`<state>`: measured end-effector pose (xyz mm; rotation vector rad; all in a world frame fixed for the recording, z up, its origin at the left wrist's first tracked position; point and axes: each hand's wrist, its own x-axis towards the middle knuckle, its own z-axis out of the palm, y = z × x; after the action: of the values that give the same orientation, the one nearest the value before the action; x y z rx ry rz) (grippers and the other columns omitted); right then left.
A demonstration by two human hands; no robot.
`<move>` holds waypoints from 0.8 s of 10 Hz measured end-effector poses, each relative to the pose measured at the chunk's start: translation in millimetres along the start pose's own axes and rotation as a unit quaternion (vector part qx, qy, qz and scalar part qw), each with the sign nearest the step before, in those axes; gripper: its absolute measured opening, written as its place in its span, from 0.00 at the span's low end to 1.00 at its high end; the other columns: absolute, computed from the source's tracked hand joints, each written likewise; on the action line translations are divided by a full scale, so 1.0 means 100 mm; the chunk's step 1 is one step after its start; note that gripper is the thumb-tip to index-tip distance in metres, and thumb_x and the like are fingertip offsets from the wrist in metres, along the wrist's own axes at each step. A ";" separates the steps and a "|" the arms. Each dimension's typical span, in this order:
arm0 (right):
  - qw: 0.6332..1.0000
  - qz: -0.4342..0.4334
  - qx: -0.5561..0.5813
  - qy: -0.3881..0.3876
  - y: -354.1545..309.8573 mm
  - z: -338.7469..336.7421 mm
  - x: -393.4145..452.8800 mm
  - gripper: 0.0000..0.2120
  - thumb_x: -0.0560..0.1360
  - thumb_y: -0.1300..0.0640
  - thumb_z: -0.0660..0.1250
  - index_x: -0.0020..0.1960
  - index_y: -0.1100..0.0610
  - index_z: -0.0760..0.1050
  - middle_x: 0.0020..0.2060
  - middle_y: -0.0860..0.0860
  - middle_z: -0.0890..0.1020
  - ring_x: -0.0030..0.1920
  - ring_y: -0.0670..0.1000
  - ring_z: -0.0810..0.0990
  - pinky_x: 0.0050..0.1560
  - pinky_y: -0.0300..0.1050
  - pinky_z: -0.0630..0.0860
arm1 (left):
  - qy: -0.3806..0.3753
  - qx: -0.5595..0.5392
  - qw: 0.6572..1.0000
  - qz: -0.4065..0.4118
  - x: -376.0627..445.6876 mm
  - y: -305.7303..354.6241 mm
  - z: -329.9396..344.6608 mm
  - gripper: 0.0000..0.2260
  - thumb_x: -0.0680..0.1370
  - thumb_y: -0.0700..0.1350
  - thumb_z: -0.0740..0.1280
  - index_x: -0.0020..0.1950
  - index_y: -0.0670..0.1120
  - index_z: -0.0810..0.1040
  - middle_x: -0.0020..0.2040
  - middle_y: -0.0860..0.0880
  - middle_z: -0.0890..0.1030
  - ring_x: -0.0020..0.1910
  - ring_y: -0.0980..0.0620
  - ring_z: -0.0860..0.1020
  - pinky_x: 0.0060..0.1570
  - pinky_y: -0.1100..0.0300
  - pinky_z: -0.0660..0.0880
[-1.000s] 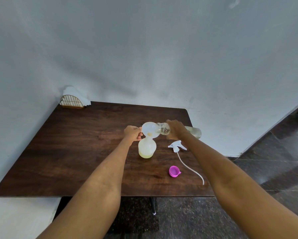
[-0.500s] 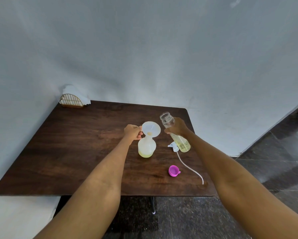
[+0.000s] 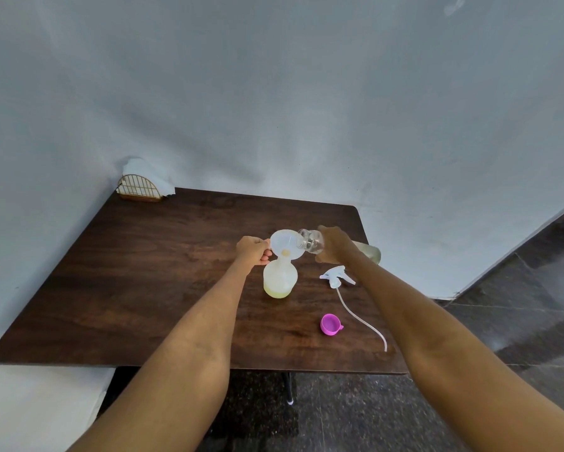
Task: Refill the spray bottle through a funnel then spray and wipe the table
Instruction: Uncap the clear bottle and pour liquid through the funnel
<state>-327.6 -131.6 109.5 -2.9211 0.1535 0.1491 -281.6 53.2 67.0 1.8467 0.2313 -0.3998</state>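
A round translucent spray bottle (image 3: 280, 278) stands upright, pale yellow liquid low inside. A white funnel (image 3: 287, 243) sits in its neck. Its white trigger head (image 3: 336, 277) lies beside it on the surface (image 3: 150, 272).

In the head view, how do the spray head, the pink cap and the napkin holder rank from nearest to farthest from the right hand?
1. Spray head: on the table just below the right hand.
2. Pink cap: near the front edge.
3. Napkin holder: far left corner.

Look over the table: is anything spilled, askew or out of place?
No spill shows. The spray head lies on its side, off the spray bottle, and the pink cap sits loose: normal for refilling. Nothing else stands out.
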 end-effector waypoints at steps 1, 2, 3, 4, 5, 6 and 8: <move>0.999 -0.014 -0.028 0.003 0.01 0.00 0.01 0.21 0.66 0.56 0.74 0.54 0.62 0.71 0.49 0.58 0.82 0.49 0.60 0.81 0.50 0.50 0.75 | 0.001 0.001 1.000 0.002 0.00 0.01 0.00 0.10 0.78 0.41 0.65 0.53 0.35 0.79 0.39 0.44 0.78 0.32 0.54 0.76 0.50 0.55 0.79; 0.998 -0.026 -0.052 0.009 0.02 0.01 0.02 0.21 0.66 0.56 0.73 0.54 0.62 0.71 0.49 0.57 0.82 0.49 0.60 0.80 0.51 0.51 0.75 | -0.001 -0.002 1.000 0.005 0.00 0.01 0.01 0.10 0.78 0.41 0.65 0.53 0.35 0.79 0.37 0.44 0.78 0.32 0.54 0.75 0.48 0.56 0.79; 0.997 -0.031 -0.067 0.007 0.04 0.01 0.03 0.22 0.66 0.56 0.73 0.56 0.62 0.71 0.50 0.57 0.82 0.50 0.60 0.80 0.52 0.51 0.74 | 0.004 0.005 1.000 0.009 0.00 0.01 0.02 0.10 0.78 0.41 0.65 0.53 0.35 0.79 0.41 0.42 0.79 0.32 0.54 0.76 0.49 0.55 0.80; 0.996 -0.036 -0.080 0.006 0.04 0.02 0.04 0.22 0.67 0.55 0.73 0.57 0.61 0.71 0.52 0.57 0.81 0.51 0.59 0.80 0.53 0.51 0.74 | 0.010 0.008 1.000 0.015 0.01 0.02 0.02 0.10 0.78 0.41 0.65 0.53 0.35 0.79 0.42 0.42 0.79 0.32 0.54 0.76 0.48 0.56 0.79; 0.996 -0.035 -0.082 0.005 0.05 0.03 0.05 0.22 0.67 0.55 0.72 0.57 0.62 0.71 0.51 0.57 0.81 0.51 0.59 0.80 0.53 0.51 0.74 | 0.008 0.004 1.000 0.012 0.01 0.01 0.02 0.10 0.78 0.41 0.65 0.53 0.35 0.79 0.39 0.43 0.79 0.32 0.54 0.76 0.48 0.55 0.80; 0.995 -0.038 -0.090 0.007 0.05 0.03 0.06 0.22 0.67 0.55 0.72 0.57 0.61 0.71 0.51 0.57 0.81 0.51 0.59 0.80 0.53 0.51 0.74 | 0.009 0.005 1.000 0.014 0.01 0.01 0.02 0.10 0.78 0.41 0.65 0.53 0.35 0.79 0.42 0.42 0.79 0.32 0.54 0.76 0.49 0.55 0.80; 0.993 -0.041 -0.110 0.014 0.06 0.05 0.07 0.21 0.67 0.56 0.71 0.56 0.61 0.70 0.50 0.57 0.81 0.51 0.60 0.80 0.52 0.51 0.73 | 0.006 0.007 1.000 0.015 0.01 0.01 0.01 0.10 0.78 0.41 0.65 0.53 0.35 0.79 0.43 0.41 0.79 0.32 0.54 0.76 0.51 0.54 0.80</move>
<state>-321.3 -136.9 103.0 -3.1439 0.0228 0.1196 -280.3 51.9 66.6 1.8640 0.2098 -0.3712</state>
